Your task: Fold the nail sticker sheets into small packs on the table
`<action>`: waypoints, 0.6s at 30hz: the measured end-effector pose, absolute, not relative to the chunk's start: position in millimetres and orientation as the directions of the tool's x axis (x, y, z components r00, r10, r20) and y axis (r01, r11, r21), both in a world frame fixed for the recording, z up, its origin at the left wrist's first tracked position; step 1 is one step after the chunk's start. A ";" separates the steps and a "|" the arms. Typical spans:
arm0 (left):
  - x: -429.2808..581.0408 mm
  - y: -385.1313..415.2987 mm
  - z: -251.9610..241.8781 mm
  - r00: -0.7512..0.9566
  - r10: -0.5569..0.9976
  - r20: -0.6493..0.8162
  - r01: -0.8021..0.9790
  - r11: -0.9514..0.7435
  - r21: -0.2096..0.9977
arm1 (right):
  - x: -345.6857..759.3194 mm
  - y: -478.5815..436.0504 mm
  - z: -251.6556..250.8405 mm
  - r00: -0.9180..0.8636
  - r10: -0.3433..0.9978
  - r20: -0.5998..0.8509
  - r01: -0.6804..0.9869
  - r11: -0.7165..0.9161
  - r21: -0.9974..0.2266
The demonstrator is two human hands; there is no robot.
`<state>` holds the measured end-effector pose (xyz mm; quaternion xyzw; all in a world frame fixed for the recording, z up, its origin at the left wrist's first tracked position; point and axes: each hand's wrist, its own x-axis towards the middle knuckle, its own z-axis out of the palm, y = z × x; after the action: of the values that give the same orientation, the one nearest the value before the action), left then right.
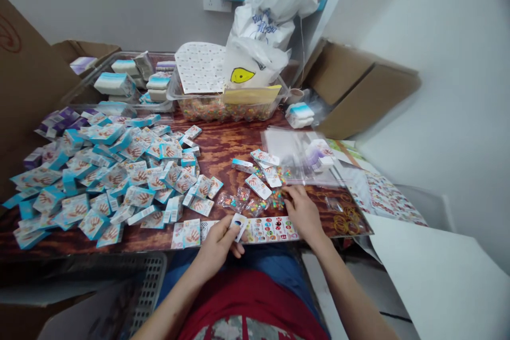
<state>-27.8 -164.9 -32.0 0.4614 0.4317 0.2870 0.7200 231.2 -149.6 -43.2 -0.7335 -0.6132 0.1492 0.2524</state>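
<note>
My left hand [221,239] is closed around a small white piece with a dark oval mark [239,224], a card or small box; I cannot tell which. It is above the table's front edge, over a strip of colourful sticker sheets [271,229]. My right hand [303,213] reaches over the table with thumb and index finger apart, the tips beside a clear packet of coloured beads [278,200]. More bead packets [233,201] lie to its left. Just behind them are several small white boxes [258,186]. A blue-and-white box [192,233] rests at the strip's left end.
A big heap of blue-and-white boxes [135,170] covers the left. At the back stand a bin of coloured beads [231,109], plastic bags [258,37] and a tray of bundled packs [115,85]. Rubber bands [346,222] and clear sleeves [282,146] lie on the right.
</note>
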 end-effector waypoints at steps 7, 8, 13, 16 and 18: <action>-26.6 -155.1 -23.3 0.465 0.809 -0.360 0.003 0.405 0.914 | 237.2 -154.0 -33.1 0.226 0.963 0.145 0.703 -0.058 -0.709; -25.8 -153.2 -21.8 0.467 0.806 -0.363 0.014 0.404 0.915 | 236.2 -155.2 -26.7 0.237 0.961 0.140 0.664 -0.055 -0.746; -17.3 -148.7 -18.3 0.520 0.780 -0.347 0.112 0.341 0.933 | 204.6 -161.0 9.3 -0.051 0.998 -0.048 0.447 -0.021 -0.894; -14.1 -151.4 -19.2 0.565 0.756 -0.330 0.201 0.262 0.944 | 176.9 -161.6 20.0 -0.271 0.956 -0.111 0.512 0.045 -0.858; -13.9 -153.7 -19.7 0.563 0.771 -0.299 0.266 0.173 0.948 | 163.3 -160.3 20.4 -0.301 0.945 -0.129 0.603 0.084 -0.793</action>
<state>-13.9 -153.7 -19.7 0.6119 0.4235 0.1976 0.6381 163.3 -160.3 20.4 -0.5499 -0.7037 0.3943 0.2167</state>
